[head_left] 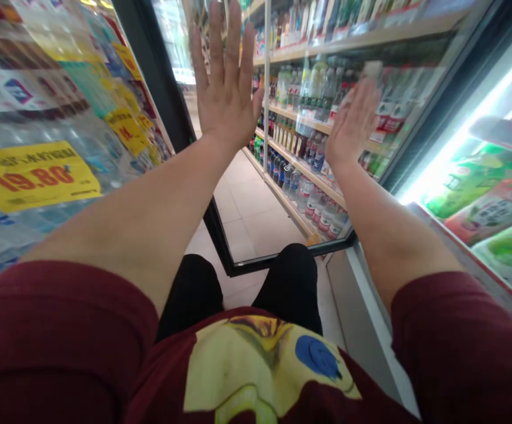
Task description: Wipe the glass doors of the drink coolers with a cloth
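A glass door (242,227) in a black frame stands swung open before me, and bottles show through its pane. My left hand (227,100) is raised flat at the glass, palm away from me, with its fingers spread and nothing visible in it. Farther right, my right hand (355,121) is also up at the pane. Its fingers look straight and close together but are blurred by motion. A pale patch shows at those fingertips, too smeared to name. Whether each palm presses on the glass or hovers just before it, I cannot tell.
On the left, stacked packs of bottled drinks (30,129) carry a yellow price sign (35,176). To the right, the lit cooler (459,123) holds green and pink drink packs (498,206). Shelves of bottles (300,182) stand beyond the glass, above a tiled floor (256,200).
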The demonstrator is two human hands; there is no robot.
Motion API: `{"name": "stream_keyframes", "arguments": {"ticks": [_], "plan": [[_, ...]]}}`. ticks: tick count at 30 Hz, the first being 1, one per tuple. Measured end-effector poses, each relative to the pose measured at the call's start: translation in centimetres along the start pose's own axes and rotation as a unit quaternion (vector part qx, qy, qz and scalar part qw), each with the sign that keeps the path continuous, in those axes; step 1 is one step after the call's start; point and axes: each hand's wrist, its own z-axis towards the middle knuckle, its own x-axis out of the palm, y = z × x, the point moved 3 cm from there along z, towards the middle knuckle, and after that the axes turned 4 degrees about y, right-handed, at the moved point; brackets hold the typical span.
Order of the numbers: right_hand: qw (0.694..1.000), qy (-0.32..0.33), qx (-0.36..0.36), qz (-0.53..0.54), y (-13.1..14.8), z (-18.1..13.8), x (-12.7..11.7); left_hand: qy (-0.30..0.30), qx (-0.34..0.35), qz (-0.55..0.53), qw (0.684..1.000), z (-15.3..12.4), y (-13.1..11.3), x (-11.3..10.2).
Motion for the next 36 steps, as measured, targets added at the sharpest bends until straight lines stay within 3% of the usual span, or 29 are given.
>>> {"name": "stream_keyframes", "arguments": {"ticks": [2,3,6,8,13,14,17,18,19,22,24,26,28,30,32,36], "plan": [[0.995,-0.041,0.088,0.020,-0.7,-0.2,0.1,0.015,-0.007,0.008,1.000,0.0,-0.2,-0.2],[0.997,-0.037,0.062,0.018,-0.6,-0.4,0.3,0.023,-0.010,0.011,1.000,0.0,-0.3,-0.3],[0.987,0.042,-0.157,-0.021,0.2,-2.1,1.6,0.031,-0.017,-0.001,0.999,0.0,-0.4,-0.6],[0.974,0.075,-0.213,-0.036,-0.3,-3.4,2.5,0.030,-0.019,-0.008,0.999,-0.1,-0.5,-0.7],[0.998,0.023,-0.021,-0.056,-2.0,-5.4,2.9,0.041,-0.019,0.008,0.999,0.1,-0.3,-0.5],[0.997,0.032,-0.034,-0.059,-1.6,-5.8,2.9,0.041,-0.022,0.002,0.999,0.2,-0.1,-0.4],[0.979,0.079,-0.184,-0.049,0.3,-6.6,3.1,0.035,-0.024,-0.037,0.998,0.3,0.6,0.2],[0.975,0.082,-0.204,-0.043,0.6,-6.7,3.1,0.030,-0.023,-0.047,0.998,0.0,0.8,0.5],[0.979,0.072,-0.187,-0.039,0.5,-6.5,3.1,0.029,-0.028,-0.053,0.998,-0.6,1.0,0.8],[1.000,-0.002,-0.010,-0.025,-1.0,-5.9,3.0,0.076,-0.062,-0.051,0.994,-4.0,1.1,2.5],[0.999,-0.032,0.024,-0.010,-1.5,-6.4,3.0,0.109,-0.053,-0.048,0.992,-6.9,0.9,3.6],[0.997,0.000,-0.077,-0.005,-1.0,-7.6,3.2,0.107,-0.044,-0.063,0.991,-9.2,0.7,4.4],[0.976,0.068,-0.206,-0.009,-0.1,-9.1,3.4,0.092,-0.044,-0.069,0.992,-10.5,0.8,4.8],[0.958,0.113,-0.262,-0.012,0.6,-9.6,3.3,0.078,-0.041,-0.070,0.994,-10.8,0.8,5.0],[0.973,0.089,-0.211,-0.001,1.2,-8.4,2.7,0.070,-0.034,-0.068,0.995,-10.7,0.7,5.1],[0.997,-0.010,-0.018,0.072,4.2,-3.6,1.0,0.057,-0.021,-0.057,0.997,-10.3,0.8,5.6]]}}
